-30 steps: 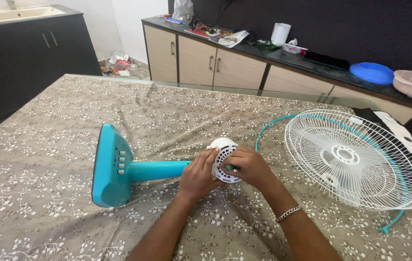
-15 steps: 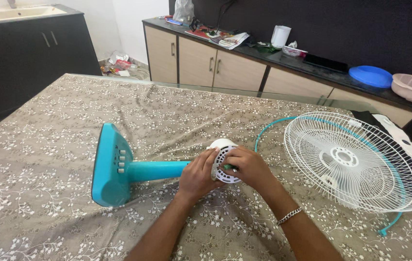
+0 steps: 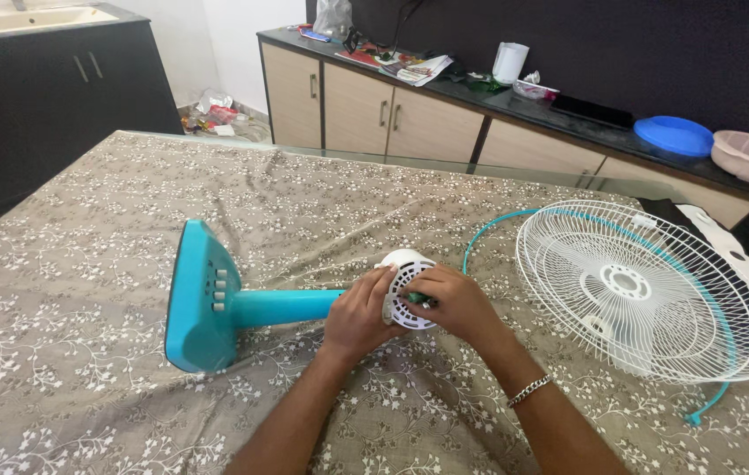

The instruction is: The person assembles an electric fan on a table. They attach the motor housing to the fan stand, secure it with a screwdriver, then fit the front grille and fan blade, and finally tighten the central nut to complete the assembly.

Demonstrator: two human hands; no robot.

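Flat — fan stand (image 3: 242, 308) lies left-right, base left | left hand (image 3: 357, 318), right hand (image 3: 458, 305) — both grip motor housing (image 3: 405, 280)

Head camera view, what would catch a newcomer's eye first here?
The turquoise fan stand lying on its side mid-table on the floral tablecloth, with the left hand and right hand clasped around its white motor housing. To the right, a white wire fan guard lies flat near the table edge, a turquoise rim ring looping beside it.
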